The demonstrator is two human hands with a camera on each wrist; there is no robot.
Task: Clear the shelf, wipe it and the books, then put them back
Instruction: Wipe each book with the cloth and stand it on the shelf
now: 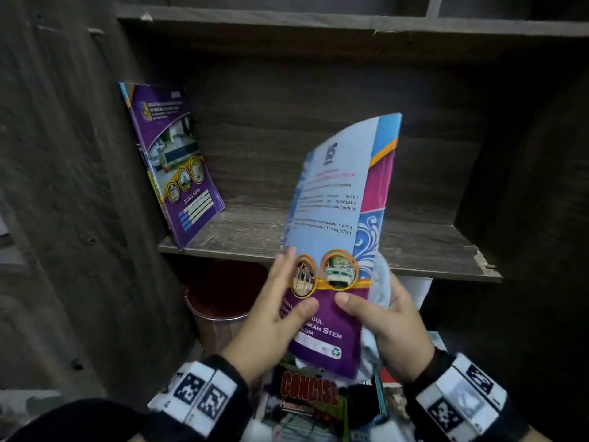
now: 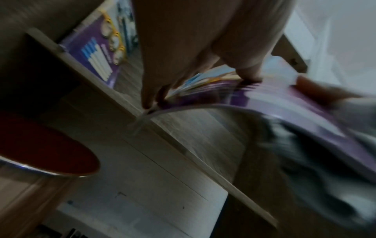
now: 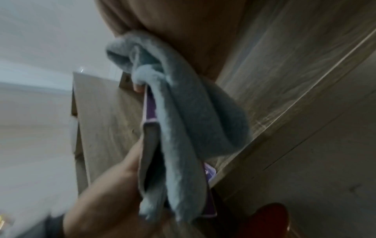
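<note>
Head view. Both hands are holding a thin book (image 1: 334, 237) upright in the centre of the frame, just in front of the shelf (image 1: 414, 250). The book's long axis is running nearly vertical, top edge leaning toward the upper right, and its upper half is bowing backward. The left hand (image 1: 280, 301) is gripping the lower left edge, thumb on the cover and fingers curled behind. The right hand (image 1: 382, 311) is clamping the lower right edge, thumb on the cover, with a blue cloth (image 1: 381, 282) pinched between its fingers and the book's back; the right wrist view shows the cloth (image 3: 183, 128) draped against the book.

A second book (image 1: 173, 164) is standing at the left end of the shelf, leaning on the side wall, upper left of the frame. The held book is lying right of it and lower, its bottom edge below the shelf board. Judged from this, the coming move is a lift up and over the board's front edge, then leftward toward the second book; the left hand is nearer that slot. More books (image 1: 309, 397) are lying below the hands, and a red bin (image 1: 220, 301) is standing under the shelf.
</note>
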